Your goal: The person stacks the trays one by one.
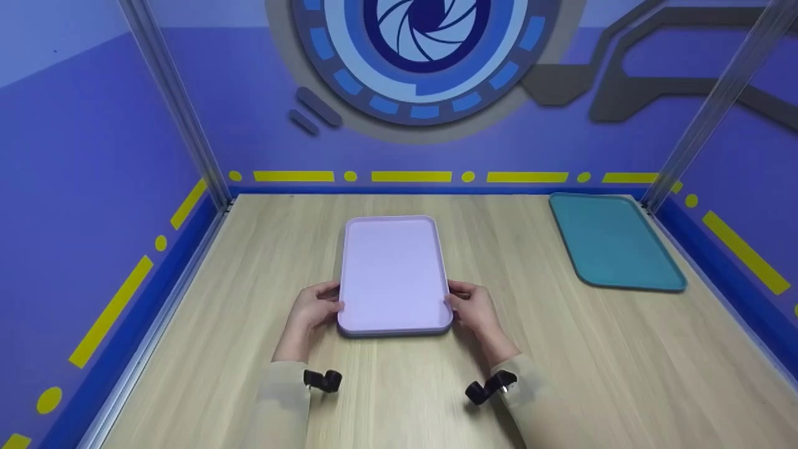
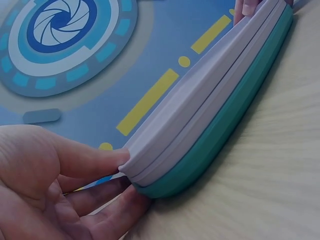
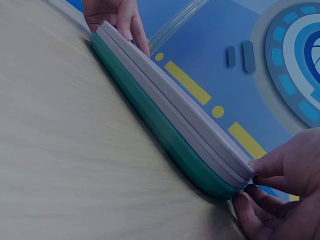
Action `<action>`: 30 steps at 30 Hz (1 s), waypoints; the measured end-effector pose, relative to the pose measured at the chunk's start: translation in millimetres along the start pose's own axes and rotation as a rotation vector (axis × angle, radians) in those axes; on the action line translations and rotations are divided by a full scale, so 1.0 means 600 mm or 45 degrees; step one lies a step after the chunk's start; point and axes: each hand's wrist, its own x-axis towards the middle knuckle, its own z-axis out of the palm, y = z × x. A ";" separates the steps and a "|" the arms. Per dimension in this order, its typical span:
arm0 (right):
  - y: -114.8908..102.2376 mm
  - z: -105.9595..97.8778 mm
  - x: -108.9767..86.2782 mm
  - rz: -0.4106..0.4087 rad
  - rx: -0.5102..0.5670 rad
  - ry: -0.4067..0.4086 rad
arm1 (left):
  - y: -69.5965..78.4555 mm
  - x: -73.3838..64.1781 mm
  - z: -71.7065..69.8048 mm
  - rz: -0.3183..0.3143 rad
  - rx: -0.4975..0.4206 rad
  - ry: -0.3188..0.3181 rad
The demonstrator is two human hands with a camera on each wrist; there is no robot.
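Note:
A stack of rectangular trays lies near the middle of the table, with a lilac tray (image 1: 394,274) on top. Seen from the side in the left wrist view, a second lilac tray (image 2: 162,170) sits just under it and a green tray (image 2: 210,155) forms the bottom. My left hand (image 1: 313,305) grips the stack's left edge, thumb at the upper rim and fingers lower down. At the right edge my right hand (image 1: 475,305) holds it the same way, its thumb (image 3: 272,162) on the top rim and its fingertips by the green tray.
A separate teal tray (image 1: 617,243) lies at the table's back right. The wooden table (image 1: 249,249) is bordered by blue printed walls (image 1: 411,156) at the back and sides, with metal posts (image 1: 187,118) at the corners.

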 end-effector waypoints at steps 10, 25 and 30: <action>0.003 -0.002 0.002 -0.031 0.007 -0.004 | -0.004 0.004 0.000 0.003 -0.057 -0.006; 0.007 -0.003 0.003 -0.036 0.020 -0.005 | -0.012 0.005 -0.005 0.009 -0.047 -0.010; 0.004 -0.007 0.002 -0.012 0.023 -0.020 | -0.013 0.006 -0.005 0.001 -0.068 -0.025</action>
